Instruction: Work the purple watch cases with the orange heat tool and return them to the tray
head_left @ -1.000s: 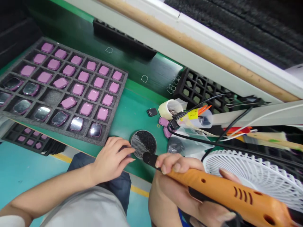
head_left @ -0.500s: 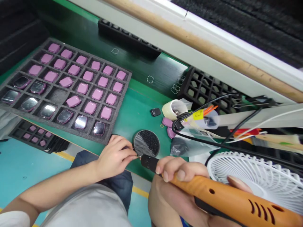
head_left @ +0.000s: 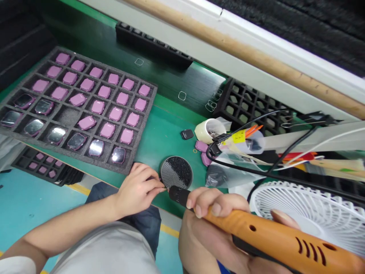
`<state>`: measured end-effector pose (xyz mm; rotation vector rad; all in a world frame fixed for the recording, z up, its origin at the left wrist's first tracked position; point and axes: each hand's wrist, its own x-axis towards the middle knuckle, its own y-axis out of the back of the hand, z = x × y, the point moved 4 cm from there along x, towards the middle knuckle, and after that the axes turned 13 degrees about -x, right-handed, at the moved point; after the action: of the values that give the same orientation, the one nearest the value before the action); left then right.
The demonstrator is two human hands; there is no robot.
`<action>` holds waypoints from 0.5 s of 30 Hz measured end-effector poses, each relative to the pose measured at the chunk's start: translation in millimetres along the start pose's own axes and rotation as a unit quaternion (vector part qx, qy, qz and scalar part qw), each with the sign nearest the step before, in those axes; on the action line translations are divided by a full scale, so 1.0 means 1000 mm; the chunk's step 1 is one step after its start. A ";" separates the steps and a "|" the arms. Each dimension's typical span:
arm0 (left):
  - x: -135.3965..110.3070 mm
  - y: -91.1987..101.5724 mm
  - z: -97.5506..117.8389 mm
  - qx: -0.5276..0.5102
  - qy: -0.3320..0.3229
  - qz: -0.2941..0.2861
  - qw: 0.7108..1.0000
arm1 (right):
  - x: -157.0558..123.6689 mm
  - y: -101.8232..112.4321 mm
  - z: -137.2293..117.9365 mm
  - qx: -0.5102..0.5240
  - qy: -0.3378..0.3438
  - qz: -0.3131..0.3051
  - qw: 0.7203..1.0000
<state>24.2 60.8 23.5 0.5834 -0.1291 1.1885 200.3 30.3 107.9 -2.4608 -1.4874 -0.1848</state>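
My right hand (head_left: pixel 219 213) is wrapped round an orange electric screwdriver (head_left: pixel 268 232) with a black nose, which points left. My left hand (head_left: pixel 139 186) pinches with thumb and fingertips right at the screwdriver's tip; what lies between them is too small to make out. Just beyond the tip lies a round dish (head_left: pixel 176 173), its one half a grey dotted plate and the other filled with tiny dark pieces. Left of it, a grey foam tray (head_left: pixel 68 116) carries pink watch cases (head_left: pixel 104 91), some turned with their dark glassy faces up (head_left: pixel 76 141).
A cream cup (head_left: pixel 203 131) of small metal parts, a small black case (head_left: pixel 187 134) and loose pink cases (head_left: pixel 201 146) lie right of the foam tray. Black cables (head_left: pixel 273 167) cross above a white fan (head_left: pixel 308 213). Black trays (head_left: pixel 154 45) stand under the shelf edge (head_left: pixel 245 49).
Both hands and the screwdriver hold nearly the same place by the dish. The view has shifted very slightly; nothing was taken up or let go.
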 end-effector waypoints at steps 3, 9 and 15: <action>0.000 -0.001 0.000 0.005 -0.001 -0.002 1.000 | 0.000 -0.003 -0.001 -0.005 0.008 -0.010 1.000; 0.000 -0.001 0.000 0.009 -0.003 0.001 1.000 | -0.004 -0.004 -0.001 -0.013 -0.007 -0.008 1.000; 0.001 -0.001 0.000 0.005 -0.006 0.002 1.000 | -0.007 -0.002 0.001 -0.008 -0.014 -0.002 1.000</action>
<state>25.6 61.2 23.2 0.5994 -0.1351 1.1902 195.3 25.6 105.1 -2.4831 -1.5087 -0.1640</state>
